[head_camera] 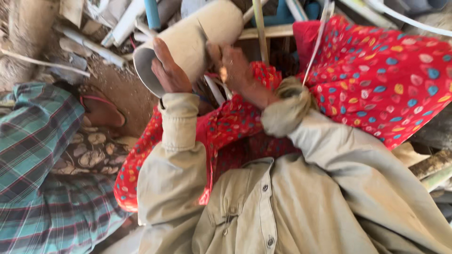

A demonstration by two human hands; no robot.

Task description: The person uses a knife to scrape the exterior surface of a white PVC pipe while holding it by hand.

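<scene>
A wide, pale beige pipe section (197,40) is lifted above a red cloth with coloured dots (376,75). My left hand (168,70) grips the pipe at its open near end, fingers curled over the rim. Under the pipe's far half sits my right hand (238,70), blurred, touching or holding the pipe from below. Both arms wear beige shirt sleeves. The red dotted cloth drapes from the upper right down across my lap.
A person's foot in a sandal (101,110) and a green plaid cloth (33,141) lie at the left. Several thin white and blue pipes (153,14) and debris are piled along the top. More pipes (435,171) lie at the right edge.
</scene>
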